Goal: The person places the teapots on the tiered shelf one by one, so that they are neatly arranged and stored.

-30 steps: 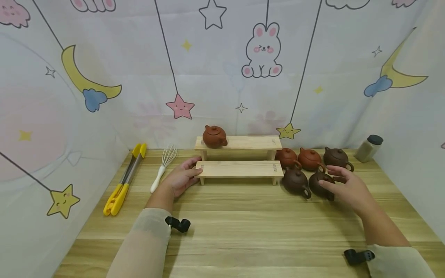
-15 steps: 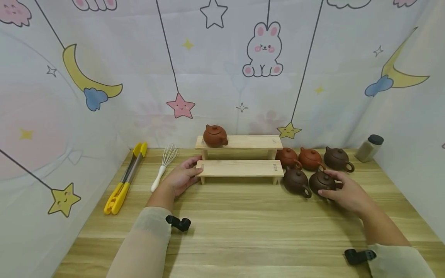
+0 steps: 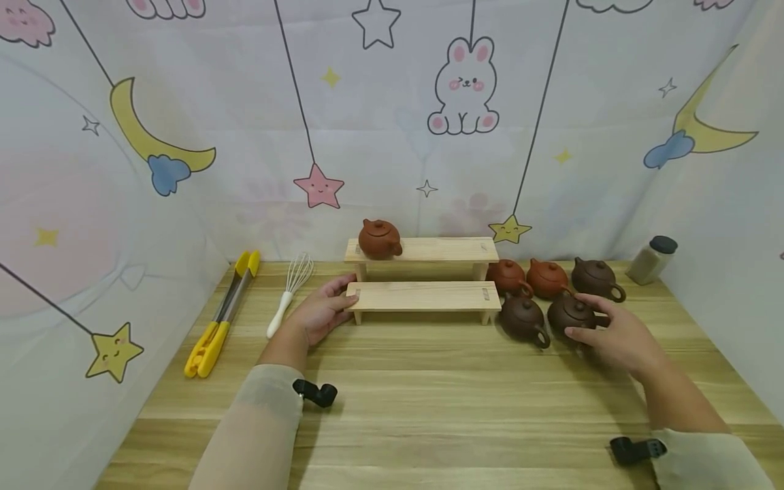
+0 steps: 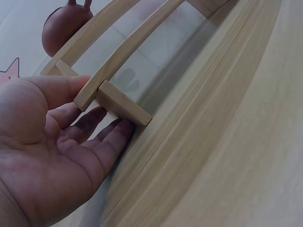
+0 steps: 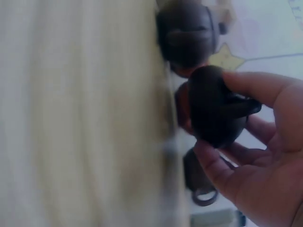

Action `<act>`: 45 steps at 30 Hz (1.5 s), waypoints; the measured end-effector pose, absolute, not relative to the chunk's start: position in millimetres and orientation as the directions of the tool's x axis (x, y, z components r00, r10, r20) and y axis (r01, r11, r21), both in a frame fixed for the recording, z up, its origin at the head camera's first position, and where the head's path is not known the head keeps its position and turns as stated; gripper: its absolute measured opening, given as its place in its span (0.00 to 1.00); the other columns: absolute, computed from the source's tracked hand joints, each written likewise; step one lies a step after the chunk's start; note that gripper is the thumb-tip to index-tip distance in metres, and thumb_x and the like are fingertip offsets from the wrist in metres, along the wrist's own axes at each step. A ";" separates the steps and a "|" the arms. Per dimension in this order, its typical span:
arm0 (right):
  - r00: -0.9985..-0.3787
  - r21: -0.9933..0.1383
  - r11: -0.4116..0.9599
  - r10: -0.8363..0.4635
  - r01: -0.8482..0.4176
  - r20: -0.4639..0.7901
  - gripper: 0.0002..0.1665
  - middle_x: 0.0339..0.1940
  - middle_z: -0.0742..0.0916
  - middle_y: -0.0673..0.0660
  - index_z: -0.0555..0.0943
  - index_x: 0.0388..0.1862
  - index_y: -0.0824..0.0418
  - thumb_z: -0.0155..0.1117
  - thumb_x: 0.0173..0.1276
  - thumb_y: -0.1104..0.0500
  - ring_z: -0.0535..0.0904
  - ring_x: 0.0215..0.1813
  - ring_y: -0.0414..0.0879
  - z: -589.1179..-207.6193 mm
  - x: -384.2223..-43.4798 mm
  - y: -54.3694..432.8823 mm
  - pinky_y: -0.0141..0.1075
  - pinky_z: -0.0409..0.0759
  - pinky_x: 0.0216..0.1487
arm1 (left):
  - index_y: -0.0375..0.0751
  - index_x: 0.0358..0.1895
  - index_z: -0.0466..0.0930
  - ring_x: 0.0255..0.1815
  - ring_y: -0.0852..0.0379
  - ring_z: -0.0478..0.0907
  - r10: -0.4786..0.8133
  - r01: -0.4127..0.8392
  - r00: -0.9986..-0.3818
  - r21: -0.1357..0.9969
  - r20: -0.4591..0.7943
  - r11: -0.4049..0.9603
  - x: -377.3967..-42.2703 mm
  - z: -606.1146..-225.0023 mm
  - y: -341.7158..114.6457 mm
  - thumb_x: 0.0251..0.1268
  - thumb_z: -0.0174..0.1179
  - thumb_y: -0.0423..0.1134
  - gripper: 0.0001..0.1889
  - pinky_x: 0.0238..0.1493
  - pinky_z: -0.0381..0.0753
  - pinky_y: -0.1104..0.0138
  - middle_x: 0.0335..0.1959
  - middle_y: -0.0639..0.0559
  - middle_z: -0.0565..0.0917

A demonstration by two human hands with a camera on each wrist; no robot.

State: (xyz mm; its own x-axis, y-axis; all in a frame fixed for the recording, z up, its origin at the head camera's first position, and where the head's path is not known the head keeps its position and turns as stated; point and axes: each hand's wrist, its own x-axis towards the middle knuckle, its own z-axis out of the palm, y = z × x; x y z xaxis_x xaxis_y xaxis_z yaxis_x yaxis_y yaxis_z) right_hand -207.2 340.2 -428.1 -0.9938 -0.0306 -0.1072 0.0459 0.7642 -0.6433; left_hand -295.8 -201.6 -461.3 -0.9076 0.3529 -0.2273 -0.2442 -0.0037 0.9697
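Note:
My right hand (image 3: 618,340) grips a dark brown teapot (image 3: 568,316), thumb on one side and fingers on the other. In the right wrist view this teapot (image 5: 213,109) looks almost black, its handle pointing toward the palm; whether its base touches the table cannot be told. A second dark brown teapot (image 3: 523,318) stands just left of it. At the left end of a two-tier wooden stand (image 3: 422,296), my left hand (image 3: 320,314) holds the lower board, the thumb on the board's end and fingers by its leg (image 4: 123,104). One reddish-brown teapot (image 3: 379,240) sits on the upper board's left end.
Behind the held teapot stand two reddish-brown teapots (image 3: 507,276) and another dark brown teapot (image 3: 595,279). A jar with a black lid (image 3: 652,260) is at the back right. Yellow-handled tongs (image 3: 220,316) and a whisk (image 3: 289,292) lie left of the stand.
My right hand has closed its thumb and fingers on the dark brown teapot, whose handle has swung round toward the right. My left hand stays at the stand.

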 end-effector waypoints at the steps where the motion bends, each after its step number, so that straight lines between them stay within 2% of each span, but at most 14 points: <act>1: -0.994 -0.645 0.763 -0.029 0.049 -0.110 0.56 0.81 0.69 0.78 0.60 0.88 0.56 0.73 0.71 0.35 0.69 0.77 0.78 -424.7 -206.6 339.7 0.57 0.83 0.62 | 0.44 0.89 0.47 0.89 0.40 0.51 0.354 -0.244 -0.907 0.970 -0.227 -0.004 -296.1 -461.4 -201.6 0.85 0.53 0.34 0.37 0.88 0.55 0.42 0.92 0.45 0.43; 6: -0.993 -0.674 0.737 -0.036 0.048 -0.110 0.59 0.84 0.64 0.77 0.56 0.90 0.50 0.72 0.70 0.31 0.66 0.78 0.78 -408.9 -204.7 332.3 0.61 0.84 0.61 | 0.44 0.89 0.47 0.89 0.41 0.52 0.354 -0.243 -0.908 0.970 -0.226 -0.005 -296.6 -462.1 -202.1 0.85 0.53 0.34 0.37 0.88 0.55 0.43 0.92 0.45 0.43; 12: -0.995 -0.705 0.709 -0.071 0.003 -0.076 0.57 0.86 0.63 0.73 0.59 0.89 0.47 0.73 0.70 0.33 0.72 0.76 0.78 -393.0 -207.2 308.0 0.61 0.85 0.61 | 0.45 0.89 0.48 0.89 0.41 0.53 0.347 -0.249 -0.909 0.968 -0.232 -0.006 -296.0 -462.2 -202.2 0.85 0.53 0.34 0.37 0.88 0.56 0.43 0.91 0.45 0.44; 21: -0.989 -0.755 0.649 -0.147 -0.090 -0.008 0.51 0.83 0.72 0.59 0.64 0.86 0.42 0.76 0.69 0.36 0.76 0.76 0.63 -368.4 -219.8 262.0 0.51 0.85 0.62 | 0.45 0.89 0.49 0.88 0.42 0.55 0.347 -0.247 -0.909 0.969 -0.230 -0.004 -295.3 -461.8 -200.3 0.85 0.53 0.34 0.37 0.87 0.57 0.43 0.91 0.45 0.46; 24: -0.985 -0.780 0.617 -0.175 -0.106 -0.005 0.50 0.81 0.74 0.58 0.65 0.85 0.39 0.77 0.69 0.37 0.77 0.75 0.61 -360.7 -226.5 247.0 0.53 0.83 0.65 | 0.45 0.89 0.49 0.87 0.42 0.55 0.350 -0.246 -0.909 0.969 -0.229 -0.005 -295.3 -461.9 -200.5 0.85 0.53 0.33 0.37 0.87 0.56 0.43 0.91 0.45 0.46; 29: -0.976 -0.800 0.584 -0.216 -0.140 0.014 0.50 0.77 0.77 0.58 0.67 0.84 0.40 0.78 0.68 0.39 0.76 0.76 0.60 -350.0 -238.9 222.1 0.59 0.79 0.69 | 0.45 0.89 0.48 0.87 0.42 0.55 0.350 -0.248 -0.908 0.969 -0.229 -0.011 -294.9 -461.5 -200.6 0.85 0.53 0.33 0.37 0.88 0.56 0.43 0.91 0.45 0.46; 37: -0.972 -0.800 0.580 -0.234 -0.154 0.017 0.47 0.76 0.77 0.57 0.70 0.82 0.40 0.79 0.67 0.42 0.75 0.76 0.58 -340.0 -267.7 187.1 0.56 0.81 0.68 | 0.45 0.89 0.48 0.88 0.43 0.53 0.348 -0.250 -0.910 0.968 -0.227 -0.021 -295.8 -462.2 -200.7 0.85 0.53 0.33 0.37 0.88 0.55 0.44 0.92 0.46 0.43; 45: -0.973 -0.820 0.550 -0.229 -0.157 0.033 0.44 0.72 0.80 0.55 0.74 0.78 0.38 0.81 0.64 0.45 0.77 0.73 0.56 -338.6 -302.7 158.5 0.50 0.84 0.61 | 0.45 0.89 0.48 0.87 0.43 0.54 0.348 -0.252 -0.909 0.968 -0.230 -0.019 -296.1 -462.9 -200.7 0.84 0.53 0.33 0.37 0.88 0.56 0.44 0.91 0.46 0.45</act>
